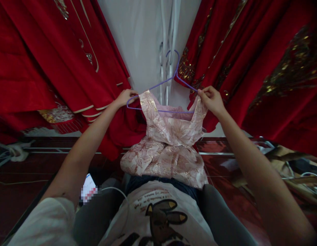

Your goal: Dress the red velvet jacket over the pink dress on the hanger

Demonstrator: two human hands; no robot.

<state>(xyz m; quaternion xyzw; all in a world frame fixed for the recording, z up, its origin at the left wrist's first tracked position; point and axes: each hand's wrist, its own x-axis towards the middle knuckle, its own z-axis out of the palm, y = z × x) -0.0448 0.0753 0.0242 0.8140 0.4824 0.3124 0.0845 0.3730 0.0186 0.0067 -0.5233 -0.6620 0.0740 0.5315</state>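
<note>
A sleeveless pink dress [171, 128] with a gold pattern hangs by its straps on a thin purple hanger [161, 83], its skirt bunched over my lap. At the hanger's left end, my left hand [127, 98] is closed around the wire, right beside the left strap; some of its fingertips are hidden. My right hand [212, 100] pinches the top of the right strap where it meets the hanger's right arm. The hanger's hook points away from me.
Red garments with gold trim [94, 68] hang at the left, and more sequined red garments [250, 68] at the right. White wall or cloth [138, 37] shows between them. A lit phone [89, 186] with a white cable lies by my left thigh. Assorted items [291, 164] lie at the right.
</note>
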